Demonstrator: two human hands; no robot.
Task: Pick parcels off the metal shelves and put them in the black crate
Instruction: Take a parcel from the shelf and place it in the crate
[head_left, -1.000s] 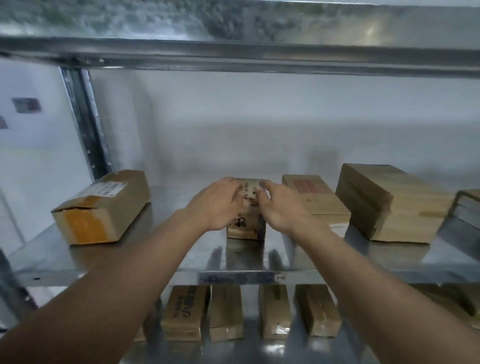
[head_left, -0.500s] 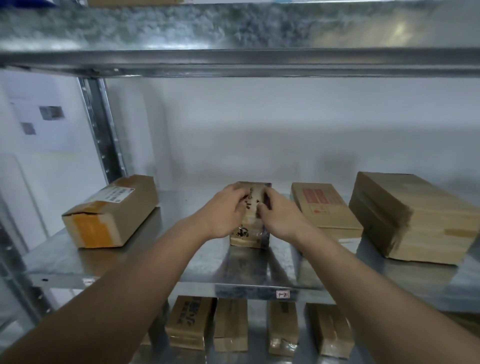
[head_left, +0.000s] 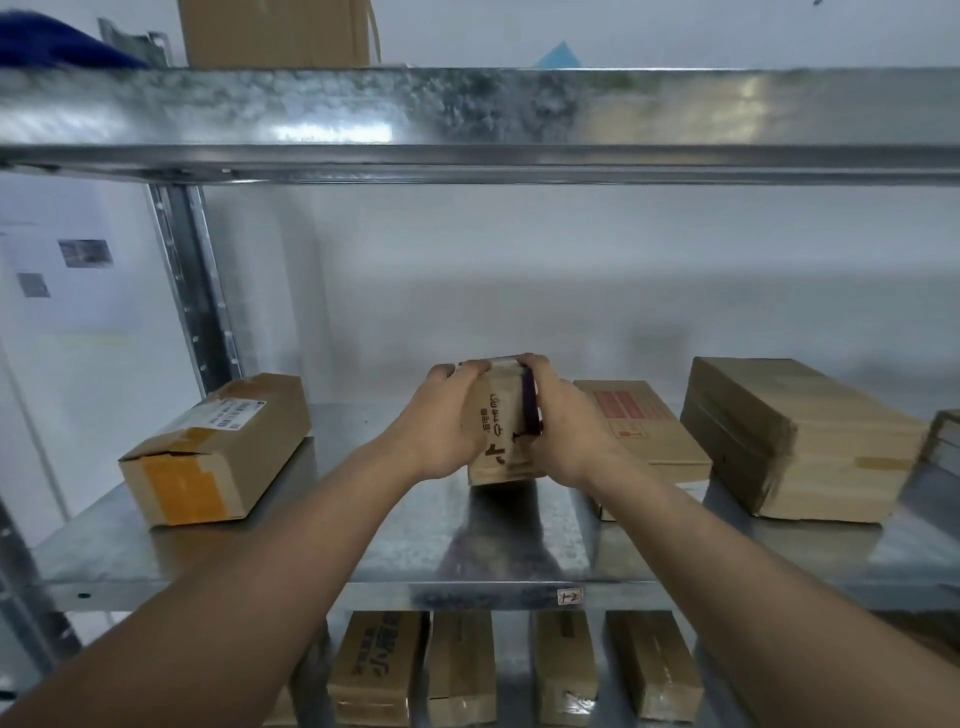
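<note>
1. Head view shows the left hand (head_left: 441, 431) and the right hand (head_left: 563, 428) on a small brown cardboard parcel with black writing (head_left: 501, 426). Each hand's grip is closed around one side of it, with the fingers curled over the far top edge.
2. That parcel sits in the middle of the shiny metal shelf (head_left: 363, 551). Its near bottom edge is at the shelf, and I cannot tell if it is lifted.
3. Just beside the right hand lies a flat brown box with red print (head_left: 636, 421).
4. Farther right is a big brown box wrapped in clear tape (head_left: 789, 439), a little apart from the flat one.
5. At the right edge is part of another box (head_left: 943, 436), too blurred to make out.
6. Well to the left lies a long brown box with orange tape and a white label (head_left: 218, 447), turned at a slant.
7. On the lower shelf, four brown taped boxes (head_left: 462, 670) lie side by side.
8. A small white tag (head_left: 569, 596) is stuck on the front edge of the middle shelf.
9. Above, the upper metal shelf (head_left: 467, 111) holds a tall brown box (head_left: 275, 31).
10. A grey metal post (head_left: 192, 286) stands at the left.
</note>
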